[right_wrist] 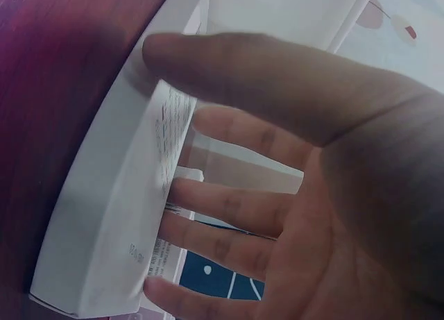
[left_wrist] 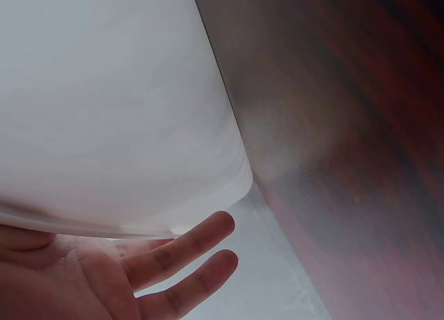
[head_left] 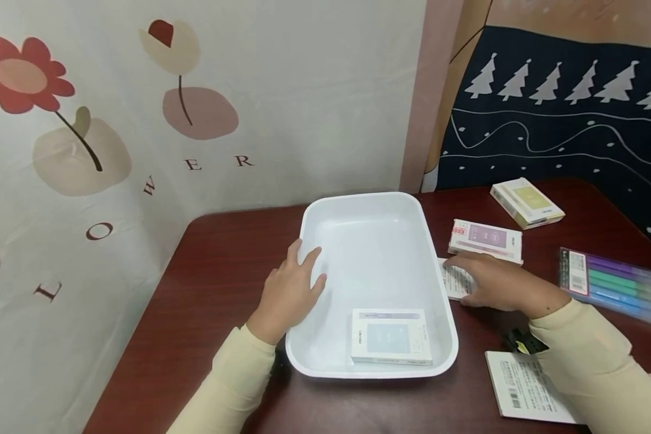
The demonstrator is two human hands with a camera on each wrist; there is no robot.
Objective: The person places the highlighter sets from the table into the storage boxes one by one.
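- Pale cloth printed with flowers [head_left: 314,96] hangs behind a dark red-brown table [head_left: 222,271]; to the right is navy cloth with white fir trees [head_left: 553,132].
- On the table, a white rectangular tray [head_left: 366,253] lies lengthwise away from the person, holding one flat pen box [head_left: 390,336] at its near end.
- Just outside the tray's right wall, on the table, lies a white printed carton [head_left: 457,281], partly hidden under the right hand [head_left: 493,283].
- I'd judge the carton light and fairly stiff, being thin card: its smooth faces may slide a little, and a hard squeeze could dent it. The long opposite edges look the best place to take hold.
- The right hand comes in from the right, palm over the carton, thumb toward its near side and fingers toward the far side. Thumb and fingers are apart with the carton between them; I cannot tell whether they press on it.
- The left hand [head_left: 289,294] is at the tray's left rim, fingers spread, thumb and forefinger reaching over the inside; it clamps nothing.
- Beyond the right hand sits a purple-labelled box [head_left: 487,237]; farther right, a clear pack of coloured pens [head_left: 613,286].
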